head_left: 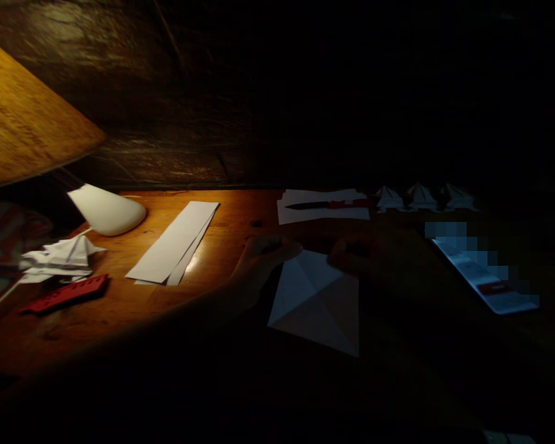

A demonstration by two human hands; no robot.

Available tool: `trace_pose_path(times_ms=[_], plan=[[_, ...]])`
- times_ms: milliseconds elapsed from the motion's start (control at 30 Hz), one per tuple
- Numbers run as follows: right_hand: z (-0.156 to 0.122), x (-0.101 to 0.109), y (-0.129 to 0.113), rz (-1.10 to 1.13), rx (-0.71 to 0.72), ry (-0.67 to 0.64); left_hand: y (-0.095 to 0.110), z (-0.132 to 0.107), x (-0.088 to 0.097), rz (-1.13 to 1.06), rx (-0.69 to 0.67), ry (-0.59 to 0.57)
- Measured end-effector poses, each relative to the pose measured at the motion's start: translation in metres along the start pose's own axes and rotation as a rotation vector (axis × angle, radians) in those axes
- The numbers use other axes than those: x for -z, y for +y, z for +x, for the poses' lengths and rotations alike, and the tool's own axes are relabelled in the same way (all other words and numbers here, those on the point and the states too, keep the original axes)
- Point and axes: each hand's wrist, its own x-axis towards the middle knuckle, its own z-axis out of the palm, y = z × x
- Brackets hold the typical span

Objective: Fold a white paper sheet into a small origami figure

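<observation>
Gripping the far edge of a creased paper square (313, 303), the left hand (264, 254), as I observe it in the head view, closes thumb and fingers at the far-left corner. The right hand (355, 256) pinches the same edge further right; most of it is lost in shadow. The paper square is located between and in front of both hands, over the dark near part of the wooden surface (240, 216), with creases crossing near its middle. Left of the hands, narrow paper strips (176, 243) lie overlapped on the surface. Further left are a red object (67, 296), a crumpled-looking folded paper (65, 260) just behind it, and a white lamp base (107, 211) beneath a yellow lampshade (28, 123). Beyond the hands, a knife (328, 204) with a dark blade and red handle rests across a stack of paper pieces (322, 217). Three pointed folded papers (420, 198) stand in a row right of it. A partly pixelated, lit device (494, 285) lies at right.
</observation>
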Motion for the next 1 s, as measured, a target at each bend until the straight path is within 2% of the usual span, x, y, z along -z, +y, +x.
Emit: trace_pose_path(times_ms=[200, 333, 433, 667, 833, 1000], plan=[[-0.002, 0.001, -0.005, -0.077, 0.029, 0.065, -0.006, 0.001, 0.001, -0.015, -0.010, 0.028], [0.002, 0.003, 0.002, -0.089, 0.013, 0.124, -0.009, 0.007, 0.005, 0.007, -0.047, 0.099], [0.005, 0.005, 0.009, -0.126, -0.018, 0.143, -0.007, 0.008, 0.006, -0.005, -0.081, 0.107], [0.009, 0.007, 0.013, -0.175, 0.028, 0.165, -0.005, 0.006, 0.005, 0.000, -0.138, 0.071], [0.008, 0.003, 0.011, -0.103, 0.071, 0.145, -0.006, 0.008, 0.006, -0.003, -0.192, 0.032], [0.006, -0.001, 0.012, -0.028, 0.045, 0.051, -0.005, 0.009, 0.009, 0.194, -0.154, -0.111]])
